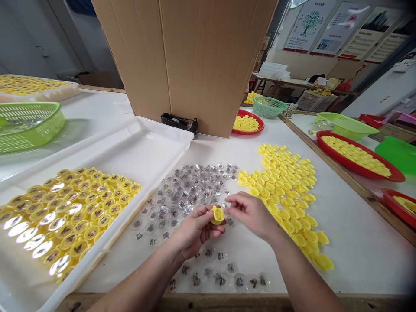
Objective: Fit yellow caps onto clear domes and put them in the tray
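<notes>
My left hand (pixel 195 230) holds a small round yellow plastic piece (pixel 218 216), shaped like a shallow cup with a small knob on its rim, between thumb and fingers. Just to its right, my right hand (pixel 251 213) hovers with loosely bent fingers parted and nothing visible in them. Beneath and around both hands lie many clear round covers (pixel 195 186) with small dark printed figures. A spread of loose yellow pieces (pixel 282 184) reaches along the right side. In the white tray (pixel 156 141) at left sit rows of yellow pieces with printed, shiny tops (pixel 81 206).
A tall cardboard box (pixel 195 65) stands at the back, a black tape dispenser (pixel 180 123) at its foot. Left is a green basket (pixel 32 130). Red plates (pixel 394 173) of yellow pieces lie beyond a wooden edge strip (pixel 351 182) at right. Another red plate (pixel 258 130) is behind.
</notes>
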A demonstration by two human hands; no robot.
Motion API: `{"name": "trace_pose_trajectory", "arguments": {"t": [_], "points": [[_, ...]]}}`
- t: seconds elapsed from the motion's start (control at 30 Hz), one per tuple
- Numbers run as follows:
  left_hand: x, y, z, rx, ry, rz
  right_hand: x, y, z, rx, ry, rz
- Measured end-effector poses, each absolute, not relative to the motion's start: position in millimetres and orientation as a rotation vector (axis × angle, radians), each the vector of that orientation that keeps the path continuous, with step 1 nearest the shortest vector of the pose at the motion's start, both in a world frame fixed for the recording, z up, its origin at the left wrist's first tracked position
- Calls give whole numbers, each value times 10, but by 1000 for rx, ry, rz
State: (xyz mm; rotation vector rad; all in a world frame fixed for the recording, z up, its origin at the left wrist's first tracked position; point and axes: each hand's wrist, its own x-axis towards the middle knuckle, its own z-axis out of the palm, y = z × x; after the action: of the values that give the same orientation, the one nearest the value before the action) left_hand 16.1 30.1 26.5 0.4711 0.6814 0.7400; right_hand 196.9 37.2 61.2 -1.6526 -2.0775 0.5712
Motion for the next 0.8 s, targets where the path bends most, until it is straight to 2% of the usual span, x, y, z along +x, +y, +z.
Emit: {"name": "trace_pose_trajectory", "arguments": {"t": [0.13,0.3,0.43,0.63,0.8], "points": [[70,374,227,507,762,784,2076,742,296,-1791,-2064,429],[40,393,232,514,768,823,2039,905,114,-1812,-2000,510],[50,393,218,491,763,862,2044,784,204,-1768,-1718,731],[84,355,199,504,727,881,1860,351,457,-1355,-1329,1268],[98,310,205,600,674,882,1699,199,428,-1240,-1186,1352]]}}
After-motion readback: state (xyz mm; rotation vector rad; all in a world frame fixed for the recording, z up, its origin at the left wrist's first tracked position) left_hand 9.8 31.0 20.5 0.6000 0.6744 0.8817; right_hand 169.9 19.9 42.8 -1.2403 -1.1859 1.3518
